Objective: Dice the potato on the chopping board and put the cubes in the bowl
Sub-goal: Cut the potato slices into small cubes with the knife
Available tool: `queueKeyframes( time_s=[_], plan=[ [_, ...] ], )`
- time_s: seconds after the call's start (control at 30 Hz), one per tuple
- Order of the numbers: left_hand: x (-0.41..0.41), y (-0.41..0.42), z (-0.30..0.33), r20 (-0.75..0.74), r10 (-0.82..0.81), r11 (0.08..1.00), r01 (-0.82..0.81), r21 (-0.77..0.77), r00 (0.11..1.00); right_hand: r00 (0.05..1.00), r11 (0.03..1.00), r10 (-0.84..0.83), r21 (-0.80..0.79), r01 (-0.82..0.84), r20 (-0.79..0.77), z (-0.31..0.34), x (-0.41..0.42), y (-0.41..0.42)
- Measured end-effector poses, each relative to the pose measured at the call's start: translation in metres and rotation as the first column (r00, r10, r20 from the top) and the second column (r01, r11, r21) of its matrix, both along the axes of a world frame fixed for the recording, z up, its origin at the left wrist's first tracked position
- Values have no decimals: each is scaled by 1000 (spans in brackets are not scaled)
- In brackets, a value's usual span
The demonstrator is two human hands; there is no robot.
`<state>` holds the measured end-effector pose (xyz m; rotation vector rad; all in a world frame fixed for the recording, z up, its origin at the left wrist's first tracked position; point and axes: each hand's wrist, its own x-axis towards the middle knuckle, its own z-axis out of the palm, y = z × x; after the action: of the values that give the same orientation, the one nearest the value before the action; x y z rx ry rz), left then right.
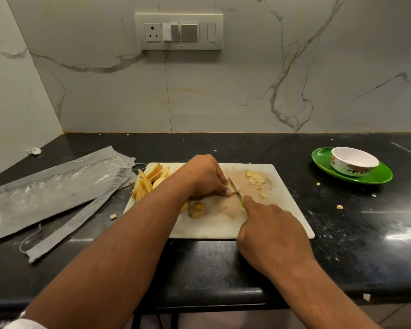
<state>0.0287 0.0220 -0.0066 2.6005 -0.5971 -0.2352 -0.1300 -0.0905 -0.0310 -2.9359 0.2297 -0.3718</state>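
Plastic packaging (57,186) lies at the left of the black worktop (342,245). On the chopping board (282,210), potato strips (144,184) sit beside the left hand (203,176), its fingers curled over a potato piece. The right hand (268,231) grips a green-handled knife (235,188). Diced bits (255,178) lie further right; the bowl (352,163) sits on a green plate (377,176).

White board (282,217) flat on counter, stained. Potato strips (144,184) piled at its 10 o'clock corner, small cut bits (255,178) at 1 o'clock, skin-on end piece (196,209) near centre. White floral bowl (352,163) upright at 2 o'clock, well apart.
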Motion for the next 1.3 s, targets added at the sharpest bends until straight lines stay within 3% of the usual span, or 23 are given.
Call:
queueKeyframes(
  time_s=[0.3,0.5,0.67,0.83,1.1,1.3],
  plan=[
    [0,1,-1,10,-4,1000,4,-5,1000,982,997,-78,-1,79,-174,10,-60,2],
    [0,5,-2,53,51,999,-50,-15,997,998,997,-54,-47,55,40,15,-17,2],
    [5,7,-4,47,40,999,-39,-10,998,999,1000,-26,-6,26,39,8,22,6],
    [5,4,-3,66,39,999,-40,11,997,999,1000,17,-13,-16,42,0,10,7],
    [2,3,-2,70,25,1000,-25,1,997,983,998,-55,7,58,-177,5,-54,4],
    [3,11,-1,52,65,997,-63,-36,997,999,999,-38,-29,39,21,9,-25,6]
  ],
)
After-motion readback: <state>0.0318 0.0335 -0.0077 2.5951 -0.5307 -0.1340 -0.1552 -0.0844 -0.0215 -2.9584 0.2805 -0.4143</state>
